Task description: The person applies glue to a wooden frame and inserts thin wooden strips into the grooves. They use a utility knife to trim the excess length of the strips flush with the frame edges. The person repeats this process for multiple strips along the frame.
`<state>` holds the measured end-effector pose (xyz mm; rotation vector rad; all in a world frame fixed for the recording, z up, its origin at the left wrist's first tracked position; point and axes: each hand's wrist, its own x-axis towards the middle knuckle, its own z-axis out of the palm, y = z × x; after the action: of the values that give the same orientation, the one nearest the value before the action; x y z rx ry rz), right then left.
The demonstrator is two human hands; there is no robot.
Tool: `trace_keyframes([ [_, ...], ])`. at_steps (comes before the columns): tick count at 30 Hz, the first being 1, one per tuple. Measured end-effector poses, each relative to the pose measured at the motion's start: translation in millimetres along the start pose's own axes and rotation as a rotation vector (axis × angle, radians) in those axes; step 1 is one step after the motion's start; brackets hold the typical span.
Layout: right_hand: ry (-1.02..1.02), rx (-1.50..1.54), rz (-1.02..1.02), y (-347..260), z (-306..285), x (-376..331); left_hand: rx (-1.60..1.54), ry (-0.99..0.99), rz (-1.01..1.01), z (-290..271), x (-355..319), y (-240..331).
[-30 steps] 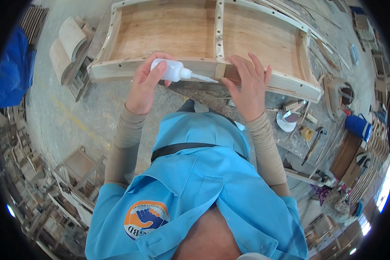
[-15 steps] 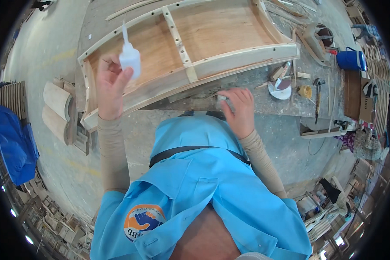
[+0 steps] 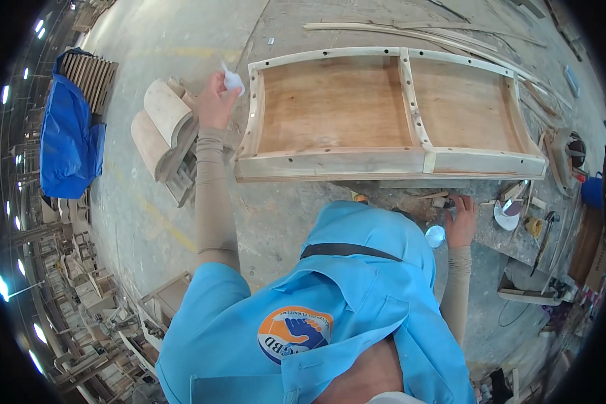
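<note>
Out to the left, my left hand (image 3: 215,102) is closed around a small white squeeze bottle (image 3: 233,82), its thin nozzle tilted upward. The bottle is beside the left end of a curved wooden frame (image 3: 390,165) with a plywood panel, a crosspiece and dark holes along its rails. My right hand (image 3: 460,223) rests at the near edge of the workbench (image 3: 498,237), below the frame's right part. Its fingers are bent and apart from the thumb. Close to the fingertips lies a small greyish piece (image 3: 441,201). A shiny round thing (image 3: 435,236) shows beside this hand, its kind unclear.
Right of my right hand lie a white disc (image 3: 507,215), a yellow tub (image 3: 533,226) and a hammer (image 3: 545,242). Long wood strips (image 3: 411,28) lie behind the frame. Curved wooden pieces (image 3: 158,128) and a blue cover (image 3: 67,141) stand at the left.
The view has swung left, and the frame now appears further right. My left hand has carried the bottle from over the frame to beyond its left end. The round shiny thing has come into sight.
</note>
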<state>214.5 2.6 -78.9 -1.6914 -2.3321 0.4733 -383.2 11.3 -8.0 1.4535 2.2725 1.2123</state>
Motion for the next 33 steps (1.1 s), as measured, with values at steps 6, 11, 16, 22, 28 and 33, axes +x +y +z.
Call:
trace_keyframes([
  [6,-0.060,-0.039,0.089,5,-3,2,0.027,-0.081,-0.183,26,-6,-87],
  [11,-0.026,-0.115,0.025,1,0,2,-0.146,-0.187,-0.161,28,-25,-120],
  [16,0.111,-0.125,0.107,-11,-42,-21,-0.040,-0.016,-0.184,-22,-28,-81],
  [22,0.321,-0.106,0.077,-52,-97,-18,-0.031,0.240,0.137,-38,-28,80],
  [28,0.326,-0.086,-0.101,-105,-108,14,-0.291,-0.365,0.941,84,-86,233],
  [33,0.303,-0.087,-0.082,-114,-116,17,-0.242,-0.524,1.154,144,-135,266],
])
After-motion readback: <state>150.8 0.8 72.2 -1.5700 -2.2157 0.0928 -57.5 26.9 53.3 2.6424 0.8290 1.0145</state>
